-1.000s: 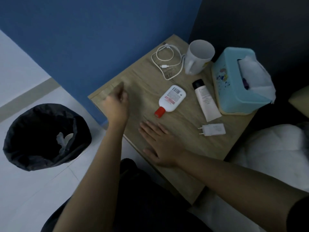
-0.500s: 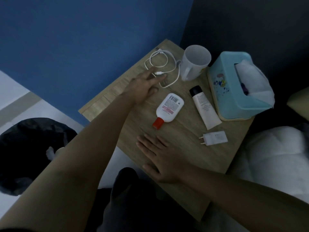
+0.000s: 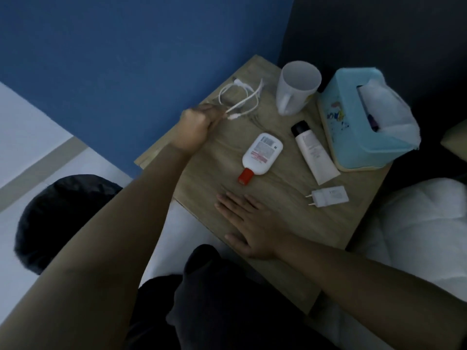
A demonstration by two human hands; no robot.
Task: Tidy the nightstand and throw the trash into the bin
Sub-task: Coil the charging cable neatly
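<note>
Left hand: fingers closed on the white cable at the worktop's 11 o'clock corner.
Right hand: fingers spread flat at 6 o'clock.
Bin: on floor, at 8 o'clock.

The left hand is motion-blurred, its fingertips curled out of sight, so its grip on the white cable is probably a pinch near the plug end. The black bin is half covered by the left forearm, its contents hidden. Print on the red-capped bottle and the white tube is too small to read.
</note>
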